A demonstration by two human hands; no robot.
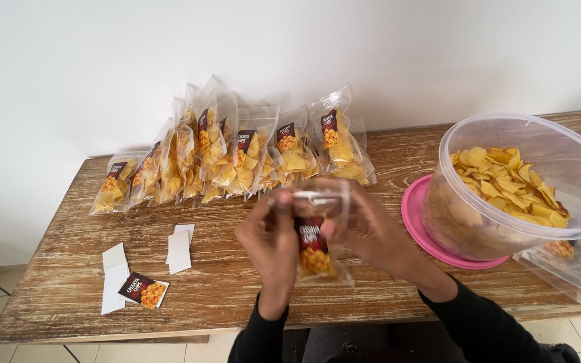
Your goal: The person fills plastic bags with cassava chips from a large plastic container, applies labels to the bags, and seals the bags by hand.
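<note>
- Worn wooden table [237, 289] beneath everything.
- Clear tub [576, 168] of yellow chips on a pink lid [415, 218], at right.
- Row of filled chip bags [237, 158] leaning along the wall.
- Labelled chip bag [317, 235] held upright above the table's middle; best kept level, top strip pinched evenly.
- Left hand [270, 242] and right hand [364, 228] both closed on that bag.
- Loose label [144, 290] and blank slips [179, 250] at left.

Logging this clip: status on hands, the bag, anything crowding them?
Left hand and right hand both gripping the clear chip bag at its top edge. Bag upright above the table. Nothing in the way.
</note>
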